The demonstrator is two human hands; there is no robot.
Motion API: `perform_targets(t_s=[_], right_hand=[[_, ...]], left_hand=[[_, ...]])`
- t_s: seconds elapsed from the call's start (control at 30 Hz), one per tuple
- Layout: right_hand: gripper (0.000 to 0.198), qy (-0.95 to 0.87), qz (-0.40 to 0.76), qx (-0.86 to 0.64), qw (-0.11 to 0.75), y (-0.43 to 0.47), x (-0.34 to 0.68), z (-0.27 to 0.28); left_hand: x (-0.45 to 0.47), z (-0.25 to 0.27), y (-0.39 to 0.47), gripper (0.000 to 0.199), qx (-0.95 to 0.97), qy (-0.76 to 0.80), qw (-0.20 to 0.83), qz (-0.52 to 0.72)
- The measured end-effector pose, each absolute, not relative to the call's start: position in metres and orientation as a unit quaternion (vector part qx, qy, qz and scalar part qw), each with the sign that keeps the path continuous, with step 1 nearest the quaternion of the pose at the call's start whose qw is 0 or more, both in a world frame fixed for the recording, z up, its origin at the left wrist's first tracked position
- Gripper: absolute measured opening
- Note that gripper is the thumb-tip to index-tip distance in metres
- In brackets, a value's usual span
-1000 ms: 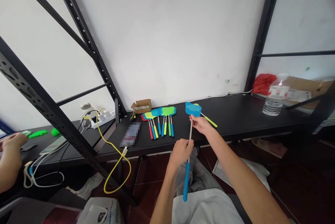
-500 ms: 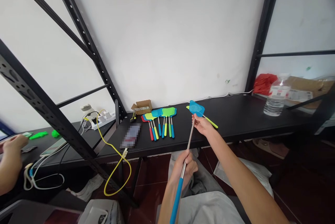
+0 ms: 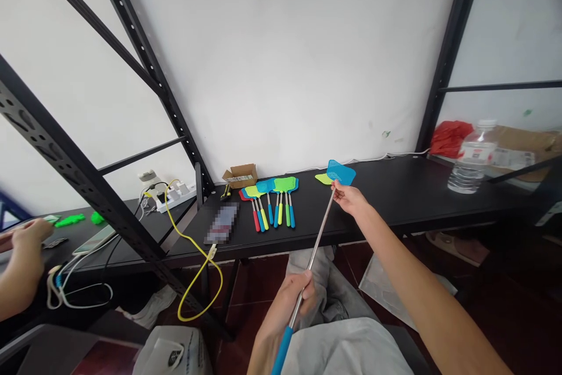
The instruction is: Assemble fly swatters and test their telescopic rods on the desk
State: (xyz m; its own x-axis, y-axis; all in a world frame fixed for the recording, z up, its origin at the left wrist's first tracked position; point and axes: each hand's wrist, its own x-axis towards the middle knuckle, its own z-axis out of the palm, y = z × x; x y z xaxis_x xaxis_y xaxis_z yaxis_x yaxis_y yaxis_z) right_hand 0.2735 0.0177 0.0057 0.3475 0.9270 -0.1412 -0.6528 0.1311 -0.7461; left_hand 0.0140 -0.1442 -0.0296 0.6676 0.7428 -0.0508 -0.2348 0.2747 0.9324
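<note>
A blue fly swatter (image 3: pixel 322 224) with a thin metal shaft slants up and away from me. My left hand (image 3: pixel 292 298) is wrapped round the shaft just above its blue grip. With its fingertips, my right hand (image 3: pixel 350 196) pinches the far end of the shaft, right below the blue mesh head (image 3: pixel 341 173). Behind that head a yellow-green swatter (image 3: pixel 323 178) lies on the black table; its handle is hidden by my right hand and arm. To the left, several short swatters in red, yellow, blue and green (image 3: pixel 285 185) lie side by side with heads overlapping.
A small open cardboard box (image 3: pixel 240 176), a yellow-black cutter (image 3: pixel 226 192) and a blurred-out phone (image 3: pixel 222 223) on a yellow cable are at the left. A water bottle (image 3: pixel 470 158) stands at the right. Another person's hand (image 3: pixel 30 234) is at the far left, past the rack post.
My hands have moved apart: the right up and away with the swatter head, the left down toward me. More metal shaft shows between head and grip. The view has shifted slightly.
</note>
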Motion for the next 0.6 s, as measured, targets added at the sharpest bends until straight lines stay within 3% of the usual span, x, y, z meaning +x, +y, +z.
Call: perform_targets(t_s=[0.23,0.6], right_hand=[[0.013,-0.189,0.552,-0.368,0.724,0.014,0.28,0.009],[0.014,-0.163,0.567,-0.291,0.753,0.01,0.277,0.014]], left_hand=[[0.005,-0.029,-0.147,0.049,0.544,0.284,0.728,0.306],[0.012,-0.024,-0.161,0.052,0.433,0.206,0.818,0.317]])
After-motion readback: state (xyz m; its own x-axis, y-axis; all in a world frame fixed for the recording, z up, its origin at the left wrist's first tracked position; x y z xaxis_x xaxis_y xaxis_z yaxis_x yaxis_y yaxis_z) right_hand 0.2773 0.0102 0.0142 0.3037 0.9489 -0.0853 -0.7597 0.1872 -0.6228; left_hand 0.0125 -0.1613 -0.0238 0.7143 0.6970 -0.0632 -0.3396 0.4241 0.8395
